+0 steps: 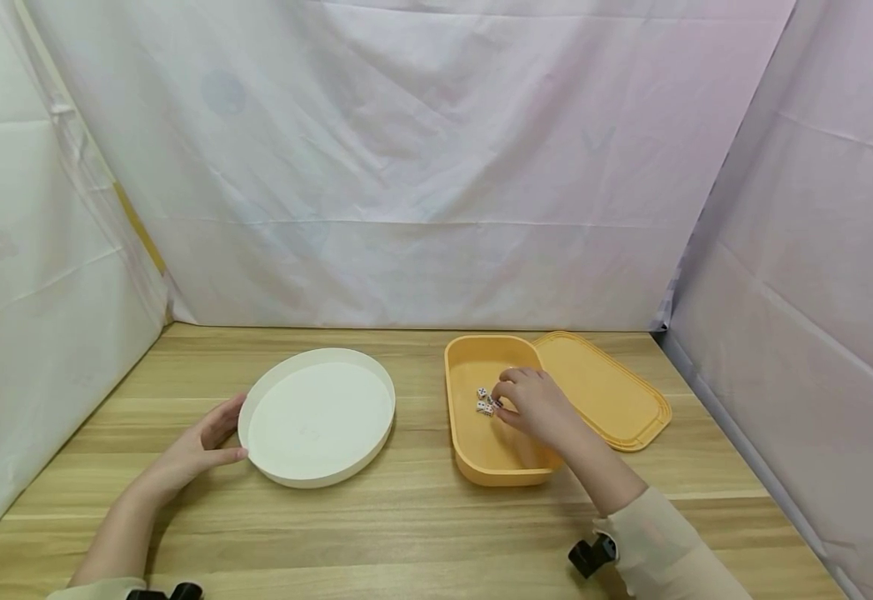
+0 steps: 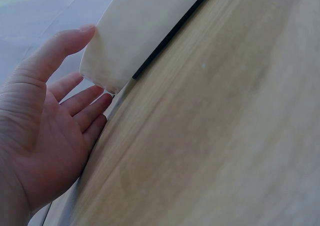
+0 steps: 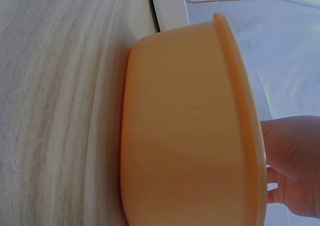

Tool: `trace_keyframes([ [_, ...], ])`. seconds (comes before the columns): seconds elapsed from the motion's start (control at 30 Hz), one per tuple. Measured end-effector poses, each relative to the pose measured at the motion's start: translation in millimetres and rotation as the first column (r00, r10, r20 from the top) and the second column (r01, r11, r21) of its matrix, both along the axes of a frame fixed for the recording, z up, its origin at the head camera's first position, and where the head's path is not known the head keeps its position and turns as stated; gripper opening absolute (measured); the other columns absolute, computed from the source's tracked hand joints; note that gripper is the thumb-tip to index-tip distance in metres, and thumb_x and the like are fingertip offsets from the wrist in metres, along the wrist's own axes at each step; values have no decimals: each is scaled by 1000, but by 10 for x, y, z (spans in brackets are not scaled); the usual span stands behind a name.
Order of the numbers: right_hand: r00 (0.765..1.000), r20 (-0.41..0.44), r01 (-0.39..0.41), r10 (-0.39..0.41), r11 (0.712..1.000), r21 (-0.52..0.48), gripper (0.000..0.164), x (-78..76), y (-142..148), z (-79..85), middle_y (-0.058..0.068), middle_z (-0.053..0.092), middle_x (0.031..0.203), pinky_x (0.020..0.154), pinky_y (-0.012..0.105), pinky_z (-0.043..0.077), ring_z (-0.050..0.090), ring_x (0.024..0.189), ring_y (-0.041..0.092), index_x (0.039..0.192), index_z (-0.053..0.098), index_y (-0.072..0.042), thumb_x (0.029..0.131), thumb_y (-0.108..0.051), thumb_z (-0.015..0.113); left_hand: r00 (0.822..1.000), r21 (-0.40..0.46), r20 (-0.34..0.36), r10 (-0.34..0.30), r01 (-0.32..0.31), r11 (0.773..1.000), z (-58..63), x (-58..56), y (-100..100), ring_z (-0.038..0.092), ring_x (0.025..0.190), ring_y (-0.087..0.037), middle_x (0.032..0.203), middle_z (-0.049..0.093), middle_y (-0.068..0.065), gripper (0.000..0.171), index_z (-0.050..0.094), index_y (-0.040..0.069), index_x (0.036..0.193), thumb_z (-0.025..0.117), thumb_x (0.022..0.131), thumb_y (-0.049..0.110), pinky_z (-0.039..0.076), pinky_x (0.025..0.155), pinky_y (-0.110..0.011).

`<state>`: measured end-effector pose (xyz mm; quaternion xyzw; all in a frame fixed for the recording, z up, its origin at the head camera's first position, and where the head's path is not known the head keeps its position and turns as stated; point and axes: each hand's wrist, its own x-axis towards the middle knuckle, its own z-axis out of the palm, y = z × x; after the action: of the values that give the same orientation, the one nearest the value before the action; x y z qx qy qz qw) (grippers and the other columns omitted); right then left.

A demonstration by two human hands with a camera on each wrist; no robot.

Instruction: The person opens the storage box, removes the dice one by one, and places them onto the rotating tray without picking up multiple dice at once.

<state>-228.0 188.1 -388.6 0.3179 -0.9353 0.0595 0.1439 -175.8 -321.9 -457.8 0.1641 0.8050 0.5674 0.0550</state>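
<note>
A round white tray (image 1: pixel 320 417) with a low rim lies on the table at centre left. My left hand (image 1: pixel 200 442) is at its left side, thumb and fingers spread and loosely bent about the rim; in the left wrist view the thumb tip (image 2: pixel 87 28) touches the tray wall (image 2: pixel 135 30). To the right stands a yellow-orange rectangular box (image 1: pixel 474 454) holding several small white dice (image 1: pixel 485 407). My right hand (image 1: pixel 537 404) reaches down into it, thumb and finger closed about one die at the cluster's right edge. In the right wrist view, the box wall (image 3: pixel 185 126) hides the fingertips.
A flat yellow-orange lid (image 1: pixel 609 396) lies right of the box, partly behind it. The wooden table (image 1: pixel 376 533) ends at hanging pale cloth (image 1: pixel 406 167) at the back and sides. Black wrist cameras (image 1: pixel 592 554) sit on both sleeves.
</note>
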Motion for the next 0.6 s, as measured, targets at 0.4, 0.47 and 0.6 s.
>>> trace_keyframes([
  [0.4, 999, -31, -22, 21, 1000, -9, 12, 16, -59, 85, 6, 64, 107, 90, 48, 42, 56, 104, 30, 90, 72, -17, 81, -22, 79, 1000, -2, 7, 0, 0, 1000, -2, 2, -3, 32, 121, 11, 151, 19, -29, 82, 13, -1, 151, 66, 89, 5, 30, 92, -8],
  [0.47, 999, -26, -26, 26, 1000, -12, 12, 17, -76, 108, 7, 64, 109, 91, 49, 42, 56, 105, 31, 90, 72, -17, 81, -21, 78, 1000, -3, 7, 1, -1, 1000, -4, 2, -2, 32, 121, 11, 151, 20, -29, 82, 13, -1, 151, 66, 89, 5, 31, 92, -8],
  [0.6, 999, -12, -38, 38, 999, -24, 11, 11, -113, 148, 10, 64, 112, 94, 50, 40, 55, 108, 32, 91, 71, -17, 82, -20, 78, 1000, -3, 6, -1, 1, 1000, -5, 1, -3, 32, 121, 11, 151, 20, -29, 82, 13, -1, 151, 66, 89, 5, 30, 92, -8],
])
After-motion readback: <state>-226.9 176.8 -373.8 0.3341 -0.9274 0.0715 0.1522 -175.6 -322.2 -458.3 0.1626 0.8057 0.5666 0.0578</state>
